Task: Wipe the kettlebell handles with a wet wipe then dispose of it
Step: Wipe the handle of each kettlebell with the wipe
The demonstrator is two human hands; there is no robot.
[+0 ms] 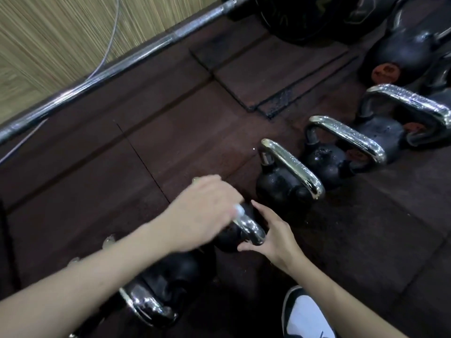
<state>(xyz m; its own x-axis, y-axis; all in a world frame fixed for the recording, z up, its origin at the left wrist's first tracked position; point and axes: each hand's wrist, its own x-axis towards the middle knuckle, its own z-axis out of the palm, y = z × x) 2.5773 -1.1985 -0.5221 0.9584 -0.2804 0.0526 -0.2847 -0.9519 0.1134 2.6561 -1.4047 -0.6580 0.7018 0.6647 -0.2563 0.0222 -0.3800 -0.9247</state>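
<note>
Left hand (207,211) round kettlebell handle (251,228) — right hand (271,235) cupping its end

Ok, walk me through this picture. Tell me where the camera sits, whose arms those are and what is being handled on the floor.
The camera is worn on a person's head and looks down, so the two bare arms are that person's own. There is no machine. A row of black kettlebells with shiny handles stands on a dark rubber floor. The left hand is wrapped over one chrome handle, and a bit of white wipe shows at its fingers. The right hand steadies that kettlebell from the side. Beyond lie more kettlebells, a long barbell and weight plates. A shoe shows at the bottom.
</note>
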